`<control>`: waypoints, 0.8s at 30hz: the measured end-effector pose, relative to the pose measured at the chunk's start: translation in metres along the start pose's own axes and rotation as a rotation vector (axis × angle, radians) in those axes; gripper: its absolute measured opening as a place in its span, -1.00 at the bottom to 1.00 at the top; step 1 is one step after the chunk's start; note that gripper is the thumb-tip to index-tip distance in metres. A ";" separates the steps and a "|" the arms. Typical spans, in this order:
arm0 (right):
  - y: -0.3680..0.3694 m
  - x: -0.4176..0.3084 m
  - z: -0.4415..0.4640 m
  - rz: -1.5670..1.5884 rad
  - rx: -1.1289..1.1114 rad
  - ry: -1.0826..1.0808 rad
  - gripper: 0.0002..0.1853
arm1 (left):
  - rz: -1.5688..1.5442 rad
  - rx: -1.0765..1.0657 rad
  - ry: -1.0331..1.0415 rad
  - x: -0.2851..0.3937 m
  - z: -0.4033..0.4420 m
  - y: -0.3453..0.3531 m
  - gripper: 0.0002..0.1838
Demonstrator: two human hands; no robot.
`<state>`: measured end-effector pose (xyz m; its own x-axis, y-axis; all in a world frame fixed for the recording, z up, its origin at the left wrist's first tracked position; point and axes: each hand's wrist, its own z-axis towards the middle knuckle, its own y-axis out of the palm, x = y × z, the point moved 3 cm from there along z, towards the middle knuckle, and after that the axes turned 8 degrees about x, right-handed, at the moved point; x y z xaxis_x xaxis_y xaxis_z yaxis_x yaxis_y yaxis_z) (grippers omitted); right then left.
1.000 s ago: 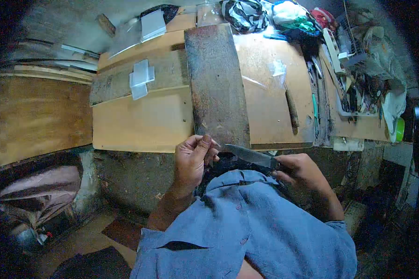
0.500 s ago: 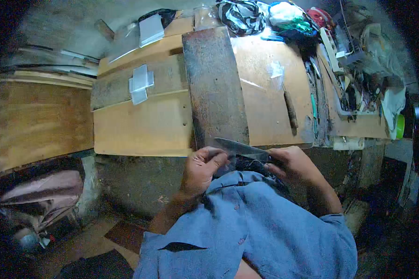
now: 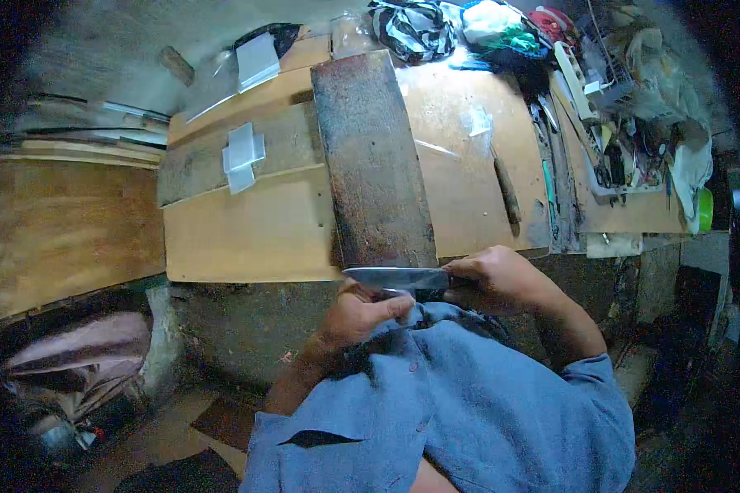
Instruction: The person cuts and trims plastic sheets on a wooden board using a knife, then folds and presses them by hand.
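Note:
My right hand [image 3: 497, 275] is closed round the handle of a knife [image 3: 399, 278]. Its broad blade lies nearly level, tip to the left, in front of my shirt. Just below the blade is my left hand [image 3: 360, 314], thumb and fingers pinched together at a small pale, clear-looking piece [image 3: 400, 294]. What that piece is, I cannot make out. The blade passes over the left fingers; whether it touches the piece is unclear. Beyond both hands lies a dark, worn wooden board [image 3: 374, 164] whose near end reaches the bench edge.
Stacked clear plates [image 3: 242, 156] lie left of the board, and a white stack [image 3: 257, 62] farther back. On the right are a slim brown wooden-handled tool [image 3: 506, 193] and a tray of tools [image 3: 625, 185]. Bundled plastic bags [image 3: 415, 33] stand at the back.
The knife has swung from a slant to nearly level, its tip moving left and down over my left hand. My left hand has dropped slightly. The view has shifted a little.

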<state>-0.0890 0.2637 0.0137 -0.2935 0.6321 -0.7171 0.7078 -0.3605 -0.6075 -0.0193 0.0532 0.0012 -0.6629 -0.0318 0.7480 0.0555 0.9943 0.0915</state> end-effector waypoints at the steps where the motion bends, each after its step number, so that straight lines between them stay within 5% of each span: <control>1: 0.000 0.000 0.001 0.002 0.001 0.001 -0.70 | 0.043 -0.015 -0.056 -0.001 -0.002 0.001 -0.83; 4: -0.001 -0.003 0.008 -0.065 -0.040 -0.059 -0.69 | 0.059 -0.157 -0.140 -0.007 -0.003 0.004 -0.83; 7: -0.008 -0.006 0.011 -0.158 -0.134 -0.042 -0.65 | 0.210 -0.071 -0.172 0.005 -0.011 0.004 -0.85; 12: -0.027 0.016 0.006 -0.303 0.097 -0.125 -0.68 | 0.086 -0.217 -0.023 0.001 -0.004 -0.007 -0.85; 15: -0.049 0.015 0.001 0.170 0.404 0.315 -0.79 | -0.055 -0.207 0.081 -0.012 0.006 -0.011 -0.89; 20: -0.006 0.006 0.012 0.780 0.348 0.067 -0.64 | -0.285 0.095 0.228 -0.008 0.022 0.001 -0.89; 24: 0.038 -0.028 0.026 1.126 0.279 0.152 -0.65 | -0.593 0.176 0.221 -0.007 0.027 0.009 -0.87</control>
<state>-0.0705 0.2145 0.0018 0.5028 -0.0720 -0.8614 0.3480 -0.8953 0.2780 -0.0344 0.0656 -0.0212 -0.3737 -0.5813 0.7228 -0.4076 0.8029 0.4350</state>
